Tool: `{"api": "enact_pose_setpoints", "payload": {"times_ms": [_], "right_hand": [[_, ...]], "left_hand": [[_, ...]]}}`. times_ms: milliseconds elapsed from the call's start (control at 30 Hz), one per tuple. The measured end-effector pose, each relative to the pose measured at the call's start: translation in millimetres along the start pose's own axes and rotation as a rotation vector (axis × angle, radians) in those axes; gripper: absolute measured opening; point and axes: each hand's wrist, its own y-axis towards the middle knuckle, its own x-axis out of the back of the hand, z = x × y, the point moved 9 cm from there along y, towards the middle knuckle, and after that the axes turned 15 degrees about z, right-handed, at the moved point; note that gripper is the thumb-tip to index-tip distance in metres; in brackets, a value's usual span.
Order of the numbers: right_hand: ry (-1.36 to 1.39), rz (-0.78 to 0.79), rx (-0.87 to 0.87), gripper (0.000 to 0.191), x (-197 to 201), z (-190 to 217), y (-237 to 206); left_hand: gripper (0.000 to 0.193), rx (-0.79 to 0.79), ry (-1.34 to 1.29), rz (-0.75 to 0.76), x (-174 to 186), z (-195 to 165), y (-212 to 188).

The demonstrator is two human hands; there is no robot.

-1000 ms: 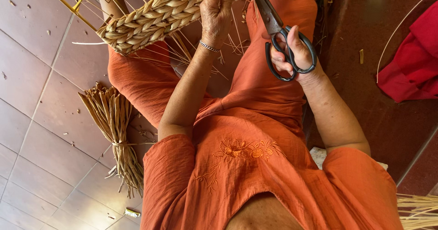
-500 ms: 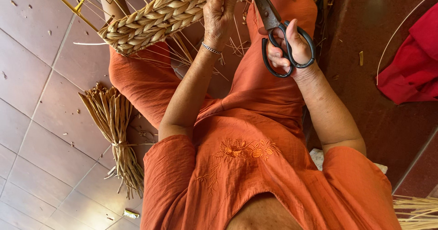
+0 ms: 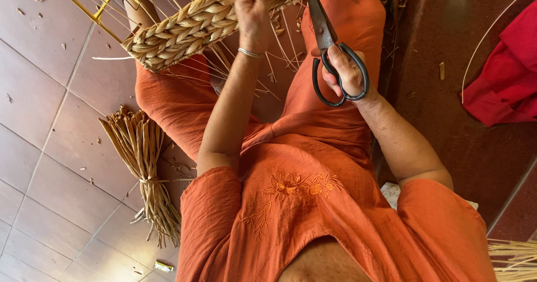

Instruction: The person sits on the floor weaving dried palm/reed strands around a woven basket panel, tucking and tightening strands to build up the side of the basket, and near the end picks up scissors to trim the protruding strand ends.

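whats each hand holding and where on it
The right hand holds black scissors by the handle loops, blades pointing at the braided straw piece. The left hand grips that braid along its edge.

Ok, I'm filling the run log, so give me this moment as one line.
left hand: on woven straw braid | right hand: gripping black scissors, blades up at braid | tied straw bundle: on tiled floor

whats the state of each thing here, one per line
left hand: gripping the woven straw braid
woven straw braid: partly plaited, loose strands hanging
right hand: fingers through the scissor handles
scissors: blades shut, pointing at the braid
straw bundle: tied, lying on the tiled floor
red cloth: crumpled on the floor
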Motion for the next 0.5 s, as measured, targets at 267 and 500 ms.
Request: {"api": "enact_pose_setpoints", "payload": {"times_ms": [267,500], "right_hand": [[-0.031,-0.088,0.346,0.051,7,27,-33],[-0.191,-0.422,0.407,0.043,20,23,-67]], "left_hand": [[0.014,0.175,0.457,0.261,-65,-57,-32],[0.012,0.268,0.586,0.81,-180,-64,-119]]}}
